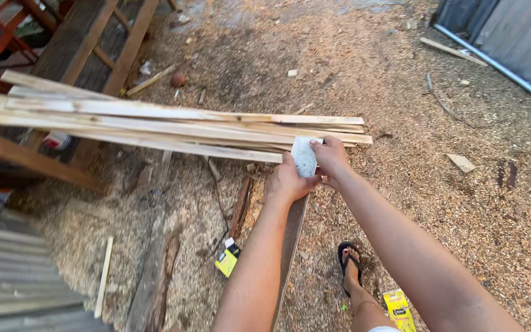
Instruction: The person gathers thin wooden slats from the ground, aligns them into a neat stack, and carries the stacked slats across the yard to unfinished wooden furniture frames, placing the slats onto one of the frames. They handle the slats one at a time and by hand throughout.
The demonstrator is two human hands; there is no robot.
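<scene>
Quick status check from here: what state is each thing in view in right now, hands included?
Left hand: closed on the white pad's lower edge.
Right hand: gripping the pad's upper right side.
White pad: held between both hands, at the slats' ends.
Wooden slats: stacked lengthwise, ends jutting out unsupported.
Board: tilted, running down from under the hands.
Yellow box: lying on the sawdust.
Yellow packet: flat on the ground by the foot.

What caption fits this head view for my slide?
Both hands, left hand and right hand, grip a pale pad beside stacked wood strips.
</scene>
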